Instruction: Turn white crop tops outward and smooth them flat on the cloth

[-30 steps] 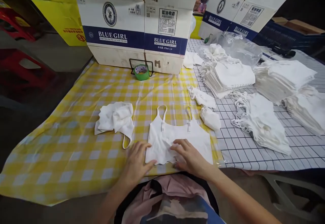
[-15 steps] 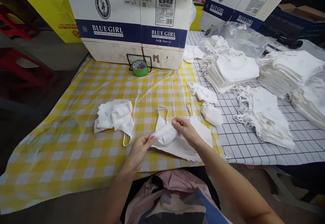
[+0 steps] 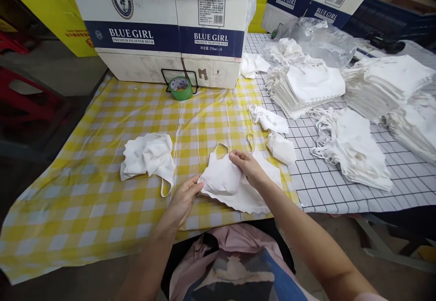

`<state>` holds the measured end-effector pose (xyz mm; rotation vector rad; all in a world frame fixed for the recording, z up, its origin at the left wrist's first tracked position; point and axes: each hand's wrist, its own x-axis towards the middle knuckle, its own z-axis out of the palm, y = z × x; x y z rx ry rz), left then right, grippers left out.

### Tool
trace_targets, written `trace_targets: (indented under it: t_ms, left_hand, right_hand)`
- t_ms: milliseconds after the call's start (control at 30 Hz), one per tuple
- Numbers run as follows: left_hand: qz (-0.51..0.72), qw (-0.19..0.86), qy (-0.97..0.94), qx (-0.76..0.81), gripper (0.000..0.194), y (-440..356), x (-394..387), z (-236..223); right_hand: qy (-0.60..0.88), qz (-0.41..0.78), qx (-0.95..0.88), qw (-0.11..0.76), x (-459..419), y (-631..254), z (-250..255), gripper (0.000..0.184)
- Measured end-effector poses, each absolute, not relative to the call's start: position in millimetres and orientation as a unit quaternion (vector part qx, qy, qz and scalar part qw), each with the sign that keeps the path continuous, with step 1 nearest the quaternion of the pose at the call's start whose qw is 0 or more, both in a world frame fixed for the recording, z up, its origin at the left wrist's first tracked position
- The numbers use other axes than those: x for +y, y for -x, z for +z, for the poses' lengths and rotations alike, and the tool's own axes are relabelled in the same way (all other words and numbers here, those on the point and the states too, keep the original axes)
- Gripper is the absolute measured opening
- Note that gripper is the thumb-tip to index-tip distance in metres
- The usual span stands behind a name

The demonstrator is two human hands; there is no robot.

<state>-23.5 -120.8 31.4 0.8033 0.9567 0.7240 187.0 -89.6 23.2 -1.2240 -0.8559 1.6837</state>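
A white bralette with thin straps lies on the yellow checked cloth in front of me. My left hand pinches its left side edge between thumb and fingers. At the upper middle, beside the left cup, my right hand grips the fabric with thumb and forefinger. The left cup looks smooth and rounded; part of the right half is behind my right hand and forearm. Left of my hands sits a crumpled white garment with one strap hanging toward me.
Two small bunched white pieces lie to the right. Beyond them are stacked white garments and a loose pile on the grid cloth. A green tape roll stands before a beer carton. Clear plastic lies behind.
The left cup, folded and creased before, now lies spread out and rounded. My left hand has shifted slightly left and up along the edge. The whole view has moved a little.
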Motion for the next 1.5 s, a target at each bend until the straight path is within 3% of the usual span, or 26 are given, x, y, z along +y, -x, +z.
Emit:
trace_targets:
  t_ms: [233,367,633,833,1033,1200,1367,1500]
  left_hand:
    - [0.288,0.714,-0.459,0.444,0.043,16.8,-120.3,31.4]
    - [0.286,0.681,-0.47,0.484,0.037,9.1,-115.9,32.6]
    - [0.319,0.786,-0.302,0.434,0.031,6.0,-107.7,34.6]
    - [0.389,0.799,-0.238,0.393,0.025,7.3,-106.8,29.2]
    - [0.45,0.775,-0.222,0.385,0.03,11.7,-105.0,19.3]
    - [0.49,0.758,-0.205,0.378,0.03,15.5,-103.4,13.6]
    - [0.479,0.766,-0.185,0.387,0.03,11.5,-105.1,7.3]
    - [0.465,0.771,-0.173,0.4,0.032,4.5,-104.3,6.0]
  right_hand:
    - [0.479,0.643,-0.43,0.416,-96.3,-180.7,35.8,0.032]
    - [0.473,0.624,-0.472,0.406,-101.8,-178.4,36.0,0.031]
    - [0.483,0.592,-0.485,0.425,-97.3,-184.4,30.3,0.029]
    - [0.508,0.478,-0.608,0.379,-109.0,-185.9,26.4,0.031]
    - [0.614,0.308,-0.676,0.268,-138.6,-206.4,3.5,0.042]
    - [0.708,0.203,-0.642,0.211,-164.5,-248.1,0.4,0.032]
    - [0.762,0.189,-0.543,0.296,-192.9,-279.6,-1.5,0.025]
    - [0.748,0.3,-0.391,0.445,-205.2,-287.3,-6.4,0.024]
